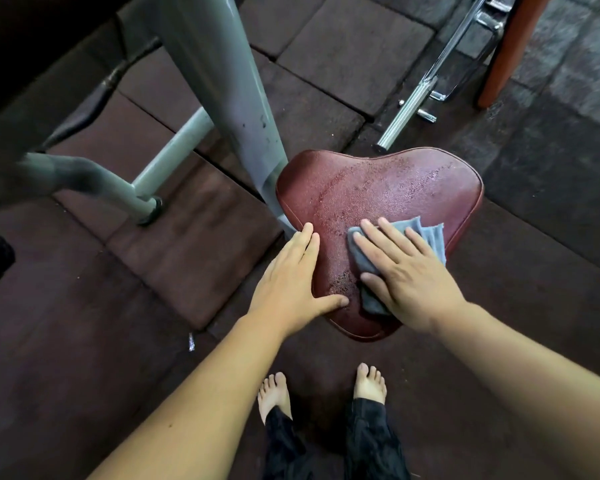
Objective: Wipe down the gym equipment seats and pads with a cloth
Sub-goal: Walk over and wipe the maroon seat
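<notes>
A person stands barefoot over a dark red, heart-shaped seat (pixel 395 188) that sits low in the middle of the scene, just right of a grey frame post (pixel 222 81). The folded grey-blue cloth (pixel 432 235) lies on the near right part of the seat under the right hand (pixel 406 275). That hand's grip is released: its fingers are straight and spread, and the palm presses the cloth flat against the vinyl. The left hand (pixel 288 282) is also unclenched. Its fingers lie along the seat's near left edge and its thumb rests on top, apparently to steady the seat. The step in hand looks like wiping the top of the seat, and the speckled patches toward the far and left parts suggest those areas have not been covered. To do it well, the person should press evenly through the whole palm and make overlapping passes from the near point out to the two far lobes. The piped seam around the rim, where grime collects, should be followed as well. The cloth should be refolded to a fresh face once it is soiled. The left hand will need to shift so the strip under it is wiped too. No brand, label or writing can be read on the seat, the cloth or the frame.
</notes>
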`<state>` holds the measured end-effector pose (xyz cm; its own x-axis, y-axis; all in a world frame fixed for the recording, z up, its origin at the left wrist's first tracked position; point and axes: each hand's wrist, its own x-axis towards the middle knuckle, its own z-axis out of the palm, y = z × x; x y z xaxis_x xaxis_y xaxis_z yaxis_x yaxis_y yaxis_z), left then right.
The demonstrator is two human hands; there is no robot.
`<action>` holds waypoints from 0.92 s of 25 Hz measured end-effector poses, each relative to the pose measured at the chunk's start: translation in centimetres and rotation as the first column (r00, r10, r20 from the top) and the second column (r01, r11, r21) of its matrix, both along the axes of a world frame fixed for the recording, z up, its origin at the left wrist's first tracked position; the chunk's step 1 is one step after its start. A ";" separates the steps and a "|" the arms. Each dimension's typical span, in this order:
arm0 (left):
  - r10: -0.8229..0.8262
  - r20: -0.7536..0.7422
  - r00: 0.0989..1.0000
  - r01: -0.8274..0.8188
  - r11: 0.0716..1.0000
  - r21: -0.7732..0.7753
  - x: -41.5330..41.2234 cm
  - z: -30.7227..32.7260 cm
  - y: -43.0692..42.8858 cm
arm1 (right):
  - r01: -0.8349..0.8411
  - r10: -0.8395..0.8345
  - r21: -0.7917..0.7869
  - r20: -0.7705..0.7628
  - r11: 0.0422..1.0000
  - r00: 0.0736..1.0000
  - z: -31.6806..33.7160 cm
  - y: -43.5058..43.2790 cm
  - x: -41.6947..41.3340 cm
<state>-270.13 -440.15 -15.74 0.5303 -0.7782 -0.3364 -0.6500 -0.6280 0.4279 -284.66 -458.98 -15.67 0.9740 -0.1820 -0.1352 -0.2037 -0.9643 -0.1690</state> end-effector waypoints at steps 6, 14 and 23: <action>-0.004 -0.018 1.000 0.004 1.000 0.005 0.2 0.2 -0.1 | 0.257 -0.257 -0.094 0.005 0.962 0.966 -1.2 -3.9 9.9; 0.013 -0.028 1.000 -0.014 1.000 -0.016 0.1 -0.1 0.1 | 0.091 -0.091 -0.024 0.001 0.996 0.996 -0.5 0.0 2.9; 0.013 -0.029 0.999 -0.014 1.000 -0.014 0.1 -0.3 0.2 | 0.239 -0.236 -0.048 0.047 0.970 0.971 -0.7 -1.0 3.6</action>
